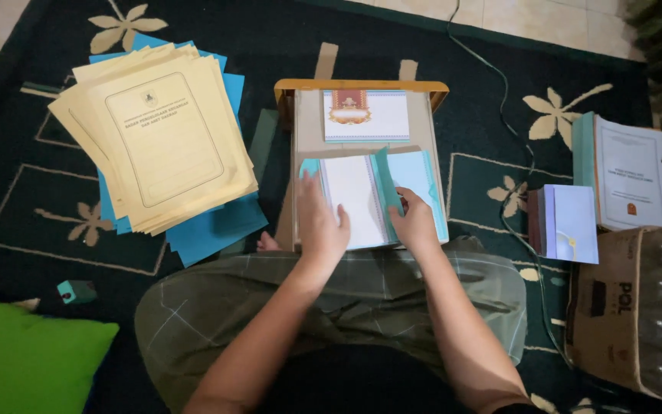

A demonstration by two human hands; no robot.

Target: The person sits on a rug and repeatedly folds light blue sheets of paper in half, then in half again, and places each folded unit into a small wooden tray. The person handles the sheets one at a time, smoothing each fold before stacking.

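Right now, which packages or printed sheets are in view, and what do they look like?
Cardboard box: lower right, brown, holding clear bottles.
Cream sheets: upper left, stacked on blue paper, framed print.
Certificate: top centre, white, orange emblem.
Booklet: right, white cover, teal spine.

Left hand [320, 218]: palm down, fingers together, pointing fwd, laid flat; forearm bare, angled up from lower left. Right hand [414, 221]: fingers curled, thumb and forefinger in pinch grip; forearm bare, running in from lower right. Hands near, not touching.
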